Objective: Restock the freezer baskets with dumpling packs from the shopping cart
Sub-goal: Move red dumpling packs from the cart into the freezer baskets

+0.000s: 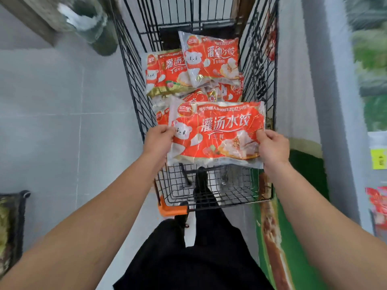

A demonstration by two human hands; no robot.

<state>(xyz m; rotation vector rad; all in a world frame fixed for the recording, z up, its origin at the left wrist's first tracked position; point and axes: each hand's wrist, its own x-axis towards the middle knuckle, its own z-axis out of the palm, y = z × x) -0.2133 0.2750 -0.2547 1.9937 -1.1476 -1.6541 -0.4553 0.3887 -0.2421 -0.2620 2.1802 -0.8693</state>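
Observation:
A red and white dumpling pack [217,132] is held flat above the near end of the black wire shopping cart [134,84]. My left hand [158,141] grips its left edge and my right hand [272,146] grips its right edge. Deeper in the cart lie several more packs of the same kind: one [211,59] rests on top at the far end, another [165,74] sits to its left, and others are partly hidden below them.
The cart's orange handle corner [170,209] is near my dark trousers [199,254]. A freezer cabinet [326,97] with green trim runs along the right, with red packs [378,204] inside. Grey tiled floor [52,122] lies to the left; a dark basket [12,222] sits at the left edge.

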